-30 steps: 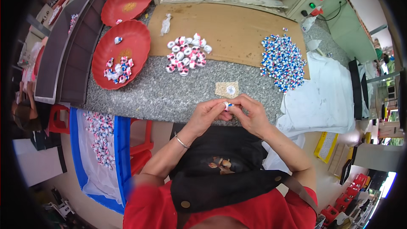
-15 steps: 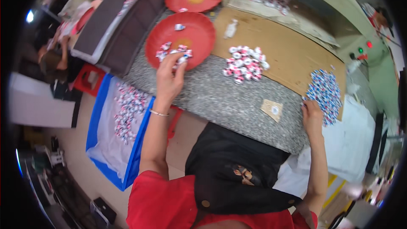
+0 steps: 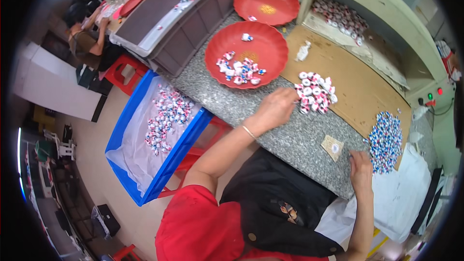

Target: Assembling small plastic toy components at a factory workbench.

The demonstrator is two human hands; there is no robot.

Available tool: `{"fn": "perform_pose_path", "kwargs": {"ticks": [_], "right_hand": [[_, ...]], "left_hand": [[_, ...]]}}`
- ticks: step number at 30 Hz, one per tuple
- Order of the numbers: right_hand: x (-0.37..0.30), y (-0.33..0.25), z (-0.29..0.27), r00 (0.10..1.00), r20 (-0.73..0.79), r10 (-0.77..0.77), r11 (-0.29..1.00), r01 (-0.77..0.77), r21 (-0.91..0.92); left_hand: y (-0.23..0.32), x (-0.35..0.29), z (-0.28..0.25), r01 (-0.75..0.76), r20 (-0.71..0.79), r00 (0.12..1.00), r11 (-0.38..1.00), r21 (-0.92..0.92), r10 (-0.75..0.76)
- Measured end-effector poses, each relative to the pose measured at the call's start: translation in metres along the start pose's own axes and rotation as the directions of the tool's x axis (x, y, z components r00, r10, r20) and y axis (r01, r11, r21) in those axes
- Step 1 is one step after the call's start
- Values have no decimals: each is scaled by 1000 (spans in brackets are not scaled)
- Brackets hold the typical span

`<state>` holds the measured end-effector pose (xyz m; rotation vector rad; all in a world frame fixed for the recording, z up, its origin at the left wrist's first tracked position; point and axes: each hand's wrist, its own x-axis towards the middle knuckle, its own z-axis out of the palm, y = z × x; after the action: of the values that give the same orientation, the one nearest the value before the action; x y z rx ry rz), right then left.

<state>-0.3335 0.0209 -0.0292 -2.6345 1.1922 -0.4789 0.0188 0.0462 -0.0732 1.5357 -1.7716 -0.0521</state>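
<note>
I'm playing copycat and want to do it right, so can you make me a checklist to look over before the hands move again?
1. Left hand close to the pink-and-white pile: ok, at its near left edge.
2. Left hand gripping a piece: cannot tell, the fingertips are too unclear.
3. Right hand beside the blue-and-white pile: ok, on its left side.
4. Right hand gripping a piece: cannot tell.
5. The two piles kept apart: ok, there is a gap between them.
6. Front red dish with all its pieces together: not ok, one piece sits apart toward the back.
</note>
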Motion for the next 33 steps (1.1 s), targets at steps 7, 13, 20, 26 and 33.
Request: {"fn": "perform_pose_path", "kwargs": {"ticks": [7,13,20,26,33], "right_hand": [[-9,-4,7,995,68,71,996,-75,54],[4,-19,3,983,75,170,957,-183,223],[9,-18,0,982,-5,187,961,-182,209],[7,-29,0,976,-24,217,931,-199,306],[33,-38,13,998,-5,-62,993,62,98]], "left_hand": [[4,-6,-9,47,73,996,998,-32,-44],[26,-49,4,330,187,925,455,-827,-332],[38,-33,-22,238,148,970,871,-429,-192],[26,-20,-11,178,146,980,912,-370,-132],[55,-39,-4,481,456,858,58,-875,-238]]}}
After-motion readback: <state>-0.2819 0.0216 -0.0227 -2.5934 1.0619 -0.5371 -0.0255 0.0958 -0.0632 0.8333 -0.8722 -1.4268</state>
